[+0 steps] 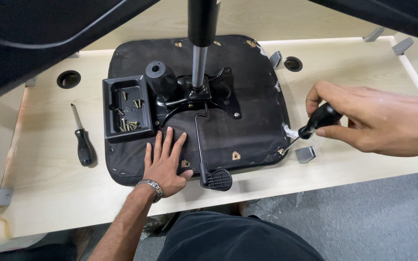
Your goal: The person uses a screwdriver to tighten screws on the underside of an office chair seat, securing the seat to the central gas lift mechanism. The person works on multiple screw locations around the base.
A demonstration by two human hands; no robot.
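Your left hand point(165, 162) lies flat and open on the upturned seat base point(252, 101) on the table point(359, 72); keep pressing. Your right hand point(378, 121) grips the screwdriver point(315, 123); hold its tip square at the seat's right edge.

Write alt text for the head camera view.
A person's left hand lies flat on an upturned black chair seat on a pale wooden table, while the right hand holds a black-handled screwdriver at the seat's right edge. A black tray of screws sits on the seat; a second screwdriver lies left.
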